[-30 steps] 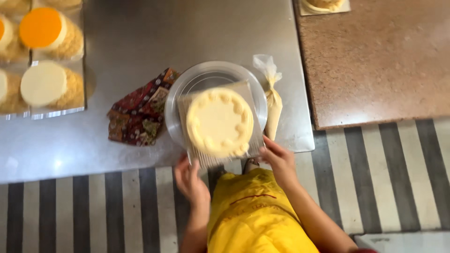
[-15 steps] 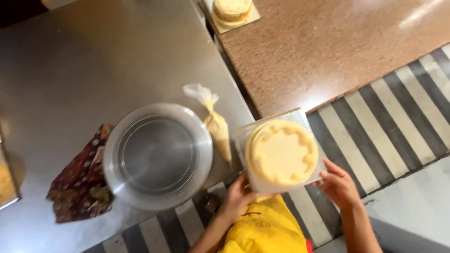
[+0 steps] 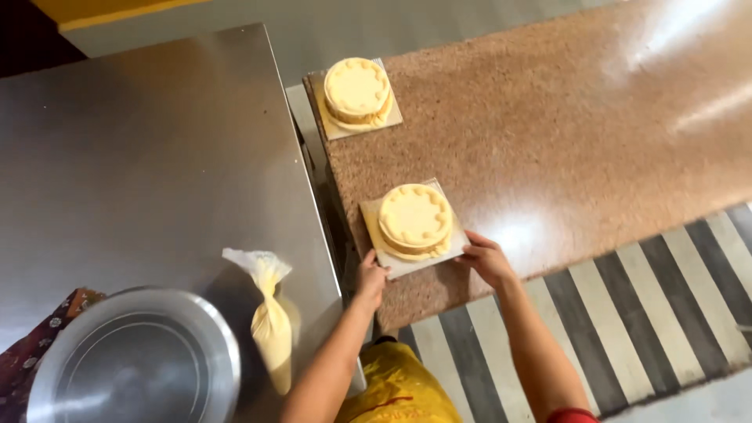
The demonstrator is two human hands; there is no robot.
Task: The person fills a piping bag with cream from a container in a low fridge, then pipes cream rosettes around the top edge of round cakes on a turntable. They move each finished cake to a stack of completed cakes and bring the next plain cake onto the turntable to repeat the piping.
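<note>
Cake on its square board rests low-centre on the brown surface; left hand and right hand grip opposite board edges, best kept level.

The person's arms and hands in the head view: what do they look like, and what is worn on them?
Both forearms are bare, and no sleeves reach them. The left hand and the right hand wear no gloves, and no rings, watch or bracelet can be seen. A red edge of cloth shows near the right elbow. Below is yellow clothing.
</note>
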